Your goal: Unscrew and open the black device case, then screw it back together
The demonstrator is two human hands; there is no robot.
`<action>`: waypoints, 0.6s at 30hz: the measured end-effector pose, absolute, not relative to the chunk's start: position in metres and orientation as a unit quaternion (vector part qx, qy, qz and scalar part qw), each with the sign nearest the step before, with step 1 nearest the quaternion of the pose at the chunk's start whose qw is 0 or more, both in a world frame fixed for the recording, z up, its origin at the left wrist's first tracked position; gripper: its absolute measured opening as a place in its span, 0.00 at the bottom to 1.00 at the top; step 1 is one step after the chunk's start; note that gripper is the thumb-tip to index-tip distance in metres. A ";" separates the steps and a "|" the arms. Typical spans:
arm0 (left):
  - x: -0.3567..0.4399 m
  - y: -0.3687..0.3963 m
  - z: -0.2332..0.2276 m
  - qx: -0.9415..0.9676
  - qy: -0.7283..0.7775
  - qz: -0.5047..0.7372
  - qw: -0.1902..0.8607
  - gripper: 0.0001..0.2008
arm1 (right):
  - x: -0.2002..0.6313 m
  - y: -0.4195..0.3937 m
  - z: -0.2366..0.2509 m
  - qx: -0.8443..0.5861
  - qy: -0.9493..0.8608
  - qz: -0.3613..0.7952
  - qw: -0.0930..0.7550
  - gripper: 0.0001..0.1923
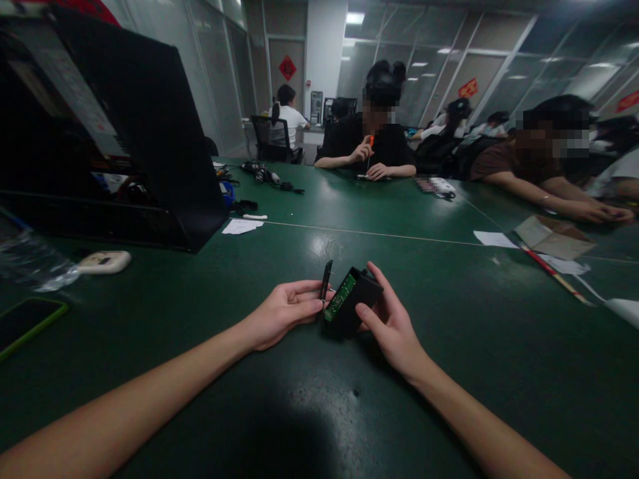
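A small black plastic housing with a green circuit board showing at its open side rests low over the green table. My right hand grips this housing from the right, thumb on its near side. My left hand pinches a thin black cover piece upright, just left of the housing and nearly touching it.
A large black case stands at the left, with a cream device, a clear bottle and a green-edged phone near it. Papers and cardboard lie at the right. Other people sit along the far side and the right side of the table.
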State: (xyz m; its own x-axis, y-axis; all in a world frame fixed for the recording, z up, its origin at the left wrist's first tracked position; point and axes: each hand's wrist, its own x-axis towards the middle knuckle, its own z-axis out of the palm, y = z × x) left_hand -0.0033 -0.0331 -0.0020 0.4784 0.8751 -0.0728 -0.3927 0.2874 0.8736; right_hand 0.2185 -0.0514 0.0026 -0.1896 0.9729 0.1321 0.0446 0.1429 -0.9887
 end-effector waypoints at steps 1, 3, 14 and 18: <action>-0.002 -0.034 -0.002 0.426 0.291 0.427 0.743 0.25 | 0.218 -0.052 0.002 -0.425 -0.599 0.490 0.470 0.45; -0.001 -0.035 -0.003 0.440 0.309 0.434 0.723 0.26 | 0.217 -0.052 0.001 -0.416 -0.610 0.481 0.473 0.43; 0.005 -0.043 -0.001 0.502 0.350 0.424 0.667 0.24 | 0.213 -0.059 0.001 -0.414 -0.655 0.426 0.468 0.40; 0.008 -0.047 -0.002 0.486 0.347 0.442 0.669 0.24 | 0.213 -0.059 0.001 -0.402 -0.662 0.428 0.466 0.40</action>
State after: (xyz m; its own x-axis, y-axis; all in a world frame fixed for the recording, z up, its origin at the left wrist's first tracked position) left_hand 0.0080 -0.0466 -0.0019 0.3689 0.9288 -0.0348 -0.2541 0.1368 0.9574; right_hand 0.2126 -0.0589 0.0008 -0.2423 0.9308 0.2736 0.1323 0.3111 -0.9411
